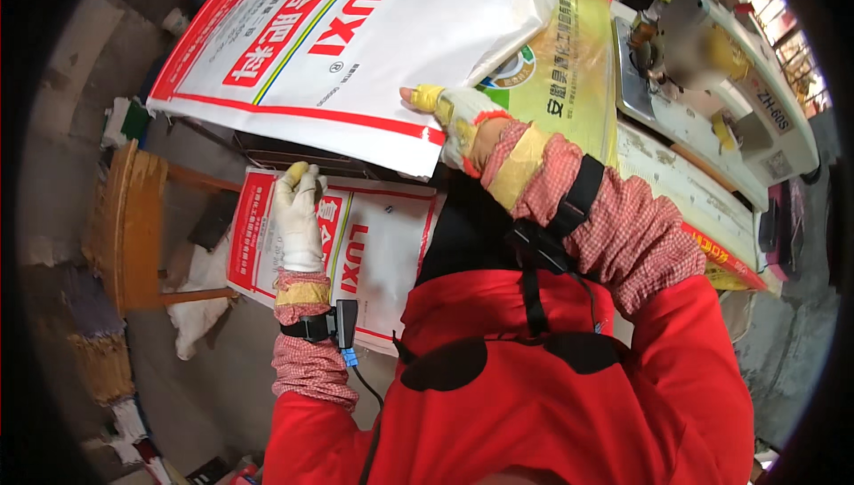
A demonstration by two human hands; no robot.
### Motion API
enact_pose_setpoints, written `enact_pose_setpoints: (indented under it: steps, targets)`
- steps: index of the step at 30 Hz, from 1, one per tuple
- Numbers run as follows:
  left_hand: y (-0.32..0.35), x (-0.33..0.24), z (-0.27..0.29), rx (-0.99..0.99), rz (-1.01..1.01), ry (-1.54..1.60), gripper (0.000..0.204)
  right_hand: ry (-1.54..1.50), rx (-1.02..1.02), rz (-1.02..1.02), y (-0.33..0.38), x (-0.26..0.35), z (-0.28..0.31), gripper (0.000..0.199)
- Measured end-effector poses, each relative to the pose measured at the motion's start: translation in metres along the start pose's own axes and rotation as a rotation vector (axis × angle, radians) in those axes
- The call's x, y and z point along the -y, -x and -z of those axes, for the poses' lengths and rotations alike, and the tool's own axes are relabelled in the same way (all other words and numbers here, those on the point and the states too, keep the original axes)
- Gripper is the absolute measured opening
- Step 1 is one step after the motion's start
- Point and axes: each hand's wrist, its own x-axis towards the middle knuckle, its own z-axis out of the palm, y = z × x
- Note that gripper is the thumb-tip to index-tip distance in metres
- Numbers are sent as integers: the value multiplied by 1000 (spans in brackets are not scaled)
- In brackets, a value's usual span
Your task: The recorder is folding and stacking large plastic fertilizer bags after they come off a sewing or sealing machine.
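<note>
A white printed sack with red bands and red print lies on a raised surface in front of me. My right hand, gloved and yellow-taped, rests at its near right corner, one taped finger stretched out to the left over it. The other fingers are partly hidden. Lower down, a second white-and-red sack hangs or lies tilted. My left hand, in a white glove with a yellow fingertip, is at that sack's upper edge. Its fingers are bent together, and whatever is between them does not show.
Right of the white sack lies a yellow-green sack. A white sewing machine stands on a pale table at the far right. To the left is a wooden stool or frame. Straps with small black devices circle both forearms.
</note>
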Motion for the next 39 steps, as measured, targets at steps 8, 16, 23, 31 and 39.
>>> enact_pose_setpoints:
  steps: [8,16,23,31,39]
  targets:
    - [27,-8,19,100,85,47,20,-152,335,203,46,65,-65,22]
    - [-1,-13,95,3,208,503,45,-430,452,-254,94,-53,74,48]
    - [-58,1,111,-230,-59,699,64,517,268,320,205,23,149,29]
    - [-24,2,106,-268,-152,904,65,140,-216,188,223,28,206,42]
    - [-53,43,114,-370,25,343,46,142,-303,283,222,23,185,36]
